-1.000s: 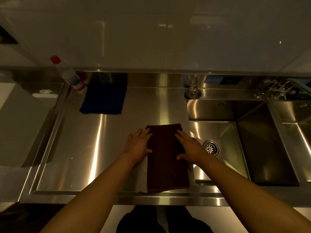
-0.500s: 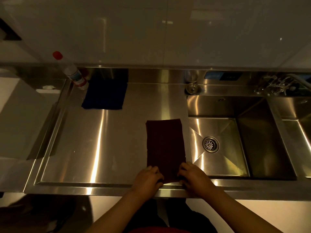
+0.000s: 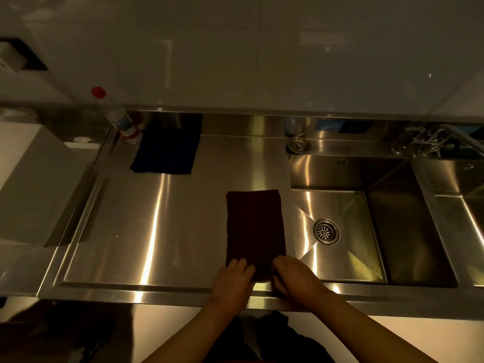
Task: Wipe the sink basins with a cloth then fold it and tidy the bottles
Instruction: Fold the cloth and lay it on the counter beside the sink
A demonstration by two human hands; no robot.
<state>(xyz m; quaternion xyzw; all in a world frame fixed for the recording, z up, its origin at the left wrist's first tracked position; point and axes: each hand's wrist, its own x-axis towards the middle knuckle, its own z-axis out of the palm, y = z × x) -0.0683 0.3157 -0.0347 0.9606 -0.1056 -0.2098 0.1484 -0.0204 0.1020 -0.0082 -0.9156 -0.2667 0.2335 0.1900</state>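
A dark maroon cloth (image 3: 254,226) lies folded into a long strip on the steel counter, just left of the sink basin (image 3: 340,231). My left hand (image 3: 231,280) pinches its near left corner and my right hand (image 3: 294,277) pinches its near right corner, at the counter's front edge. The near end of the cloth is partly hidden under my fingers. A clear bottle with a red cap (image 3: 119,119) leans at the back left corner of the counter.
A dark blue cloth (image 3: 165,154) lies flat at the back left, next to the bottle. A second basin (image 3: 468,221) is at the far right, with a faucet (image 3: 429,138) behind the basins. A small metal cup (image 3: 297,145) sits behind the first basin.
Both hands slid from the middle of the maroon cloth down to its near end and now grip the near corners. The cloth has stayed in place.
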